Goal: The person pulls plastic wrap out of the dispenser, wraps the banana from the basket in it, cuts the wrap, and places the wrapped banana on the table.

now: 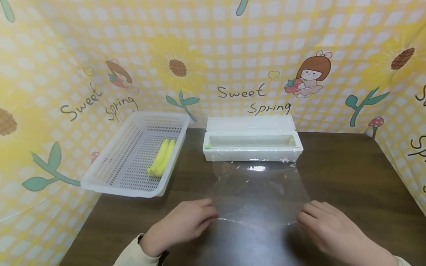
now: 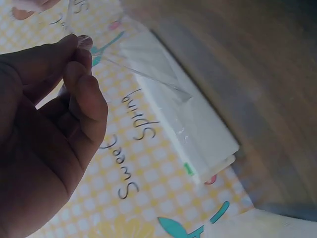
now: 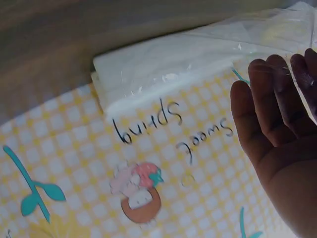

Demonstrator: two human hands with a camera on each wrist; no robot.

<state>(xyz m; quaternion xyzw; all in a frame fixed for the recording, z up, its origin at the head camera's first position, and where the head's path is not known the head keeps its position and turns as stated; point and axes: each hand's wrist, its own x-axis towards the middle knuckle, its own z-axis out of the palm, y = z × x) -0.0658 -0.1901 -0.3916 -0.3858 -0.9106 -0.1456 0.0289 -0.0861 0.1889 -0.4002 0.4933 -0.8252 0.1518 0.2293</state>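
Note:
A sheet of clear plastic wrap [image 1: 259,195] stretches from the front of a white wrap dispenser box [image 1: 253,155] toward me. My left hand [image 1: 186,221] pinches the sheet's near left corner between thumb and fingers, which the left wrist view shows closely. At the near right corner, my right hand [image 1: 332,225] holds the film's edge between thumb and forefinger; its other fingers [image 3: 260,109] are only slightly bent in the right wrist view. The box lid [image 1: 249,123] stands raised at the back, and a small green piece [image 1: 208,146] sits at the box's left end.
To the left, a white plastic basket [image 1: 133,190] with slotted sides holds yellow bananas [image 1: 162,159]. Everything stands on a dark wooden table [image 1: 359,177]. A yellow checked cloth [image 1: 233,55] with printed flowers and lettering hangs behind and at the sides.

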